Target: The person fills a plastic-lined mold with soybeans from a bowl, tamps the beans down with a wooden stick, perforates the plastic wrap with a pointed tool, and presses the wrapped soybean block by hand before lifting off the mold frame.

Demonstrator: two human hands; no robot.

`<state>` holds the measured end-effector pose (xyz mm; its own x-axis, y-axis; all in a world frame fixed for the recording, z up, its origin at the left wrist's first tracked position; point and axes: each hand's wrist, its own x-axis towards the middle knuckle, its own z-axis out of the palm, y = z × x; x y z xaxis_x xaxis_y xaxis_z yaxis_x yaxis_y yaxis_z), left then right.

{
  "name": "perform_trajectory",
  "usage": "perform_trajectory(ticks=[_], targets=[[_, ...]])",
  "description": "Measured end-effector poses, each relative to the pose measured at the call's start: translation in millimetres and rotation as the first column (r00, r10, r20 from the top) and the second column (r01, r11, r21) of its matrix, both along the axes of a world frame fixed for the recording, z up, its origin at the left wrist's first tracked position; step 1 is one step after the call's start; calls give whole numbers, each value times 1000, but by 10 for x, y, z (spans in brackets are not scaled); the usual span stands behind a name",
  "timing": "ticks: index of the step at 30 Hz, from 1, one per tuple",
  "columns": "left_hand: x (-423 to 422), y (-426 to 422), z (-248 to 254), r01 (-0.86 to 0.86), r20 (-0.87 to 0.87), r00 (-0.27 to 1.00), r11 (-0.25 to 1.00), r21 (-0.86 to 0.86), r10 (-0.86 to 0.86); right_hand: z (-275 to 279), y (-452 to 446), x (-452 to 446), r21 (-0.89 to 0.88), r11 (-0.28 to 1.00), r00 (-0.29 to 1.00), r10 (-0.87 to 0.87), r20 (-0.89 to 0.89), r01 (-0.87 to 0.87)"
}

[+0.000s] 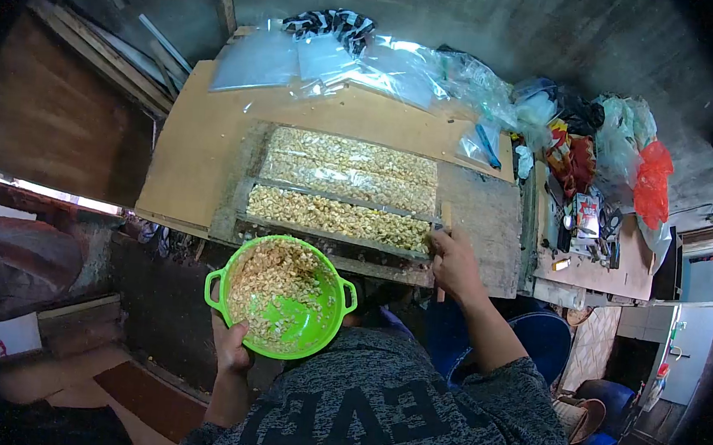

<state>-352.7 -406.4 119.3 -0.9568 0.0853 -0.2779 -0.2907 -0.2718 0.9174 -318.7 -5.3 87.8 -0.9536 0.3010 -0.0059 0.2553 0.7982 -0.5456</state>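
Note:
My left hand (232,348) grips a bright green two-handled plastic basin (336,304) by its lower left side, the thumb over the rim. Loose, pale, puffed-looking pieces (274,279) lie in the basin, mostly at its upper left. On the worktable, my right hand (453,258) is closed around a narrow wooden strip (446,215) at the right end of a long row of the same pieces (336,218). Behind that row, more pieces are spread in a flat slab under shiny clear plastic (348,168). The fingertips of my right hand are partly hidden.
Clear plastic sheets (256,60) and bags line the back of the wooden table (188,140). A red bag (653,184) hangs at the right above a cluttered side board (597,276). Blue barrels (543,339) stand below the table at the right.

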Motion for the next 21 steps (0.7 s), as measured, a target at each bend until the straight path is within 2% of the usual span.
perform_trajectory(ticks=[3, 6, 8, 9, 12, 15, 17, 21], targets=[[32, -42, -83, -8, -8, 1000, 1000, 25, 8, -59, 51, 8, -38, 997, 994, -68, -82, 65], [56, -76, -130, -25, 15, 1000, 1000, 5, 25, -33, 75, 44, 62, 998, 999, 23, -41, -21], [65, -75, -138, -40, 25, 999, 999, 9, 39, -34, 31, 52, -51, 996, 994, -76, -73, 72], [60, -59, -124, -40, 22, 999, 999, 9, 40, -44, 46, 47, -51, 996, 994, -75, -76, 72], [58, -35, -86, -44, 29, 999, 999, 10, 43, -73, 44, 62, 26, 995, 992, -96, -77, 99], [71, -65, -144, -18, -16, 1000, 1000, 2, 18, -61, -7, 50, 61, 997, 984, -36, -173, 47], [74, -96, -143, 13, -18, 1000, 995, -97, -15, -18, 23, 58, 37, 999, 995, -1, -98, 5], [76, -46, -146, 14, -94, 995, 998, -68, -21, -6, 5, 90, 31, 998, 998, 57, 17, -57]])
